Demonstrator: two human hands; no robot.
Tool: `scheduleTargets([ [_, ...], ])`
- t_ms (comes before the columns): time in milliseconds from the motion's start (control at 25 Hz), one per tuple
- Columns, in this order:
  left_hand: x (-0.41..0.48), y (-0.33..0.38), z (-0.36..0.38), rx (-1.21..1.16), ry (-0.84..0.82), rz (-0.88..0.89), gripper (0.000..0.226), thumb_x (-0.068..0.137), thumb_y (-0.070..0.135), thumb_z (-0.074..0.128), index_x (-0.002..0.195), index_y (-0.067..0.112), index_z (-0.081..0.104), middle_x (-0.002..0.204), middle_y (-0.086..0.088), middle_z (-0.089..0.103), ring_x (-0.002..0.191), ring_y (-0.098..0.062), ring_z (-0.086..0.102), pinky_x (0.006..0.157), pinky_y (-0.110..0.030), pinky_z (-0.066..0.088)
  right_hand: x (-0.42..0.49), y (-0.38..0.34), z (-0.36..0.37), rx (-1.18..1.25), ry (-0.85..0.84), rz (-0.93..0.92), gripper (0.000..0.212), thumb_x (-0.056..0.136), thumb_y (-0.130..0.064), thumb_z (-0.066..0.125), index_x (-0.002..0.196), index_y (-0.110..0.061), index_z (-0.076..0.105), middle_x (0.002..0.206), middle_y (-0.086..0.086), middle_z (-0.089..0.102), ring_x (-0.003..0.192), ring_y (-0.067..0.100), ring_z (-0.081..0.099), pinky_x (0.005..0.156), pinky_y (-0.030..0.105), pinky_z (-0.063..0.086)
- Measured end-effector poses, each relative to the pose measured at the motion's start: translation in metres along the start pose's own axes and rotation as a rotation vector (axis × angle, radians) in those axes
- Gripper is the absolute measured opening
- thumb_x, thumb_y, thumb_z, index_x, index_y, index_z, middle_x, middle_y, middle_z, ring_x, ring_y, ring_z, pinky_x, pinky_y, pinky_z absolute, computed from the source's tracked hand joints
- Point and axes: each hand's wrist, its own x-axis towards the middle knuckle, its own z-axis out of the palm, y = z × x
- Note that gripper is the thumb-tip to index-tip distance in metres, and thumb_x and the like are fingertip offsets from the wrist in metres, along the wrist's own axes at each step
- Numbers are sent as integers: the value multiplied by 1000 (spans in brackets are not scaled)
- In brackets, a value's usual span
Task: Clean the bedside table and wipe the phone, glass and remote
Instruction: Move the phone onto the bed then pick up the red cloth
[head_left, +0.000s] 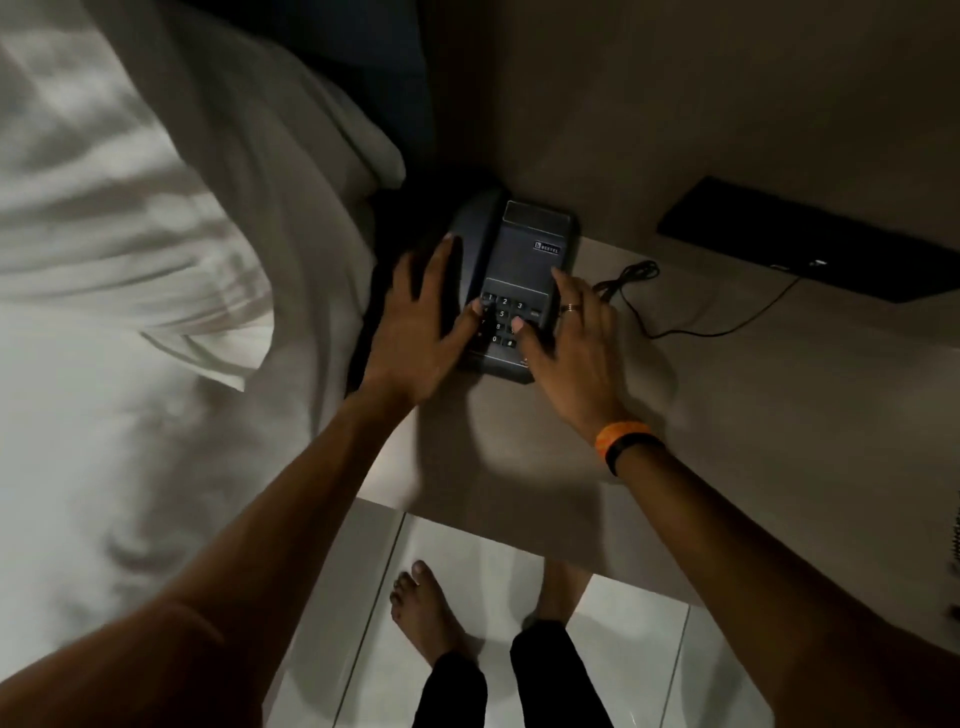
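A dark desk phone (535, 244) with a keypad and its handset on the left stands at the back left corner of the pale bedside table (753, 405). My left hand (415, 332) lies over the handset side with the thumb on the keys. Against the phone's right edge is my right hand (576, 353), with a ring and an orange wristband, its thumb also on the keypad. Both hands grip the phone between them. I see no glass, remote or cloth.
A thin black cord (628, 280) loops right of the phone and runs to a flat black box (810, 244) at the back right. A bed with white sheets (130, 312) borders the table's left side. My bare feet (426, 608) stand on white floor tiles below.
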Motion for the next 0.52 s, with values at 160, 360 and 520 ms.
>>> scheduleTargets([
  [160, 29, 1, 2, -171, -89, -93, 97, 86, 44, 63, 162, 28, 6, 167, -8, 25, 148, -36, 33, 118, -58, 33, 17, -11, 16, 190, -18, 82, 69, 102, -37, 54, 162, -32, 19, 162, 13, 31, 148, 32, 29, 121, 38, 26],
  [360, -52, 23, -8, -350, 70, -157, 102, 79, 49, 69, 162, 24, 15, 165, -6, 29, 149, -27, 32, 118, -53, 36, -35, -30, -8, 291, -74, 4, 68, 102, -31, 56, 160, -39, 22, 166, 3, 24, 146, 6, 23, 107, -6, 22],
  [520, -174, 50, -39, -609, 332, -357, 99, 77, 45, 83, 154, 54, 20, 150, 11, 42, 130, -30, 54, 91, -59, 57, -112, -74, -45, 285, -170, -191, 68, 94, -48, 54, 156, -46, 27, 165, -8, 28, 149, 2, 26, 107, -4, 19],
])
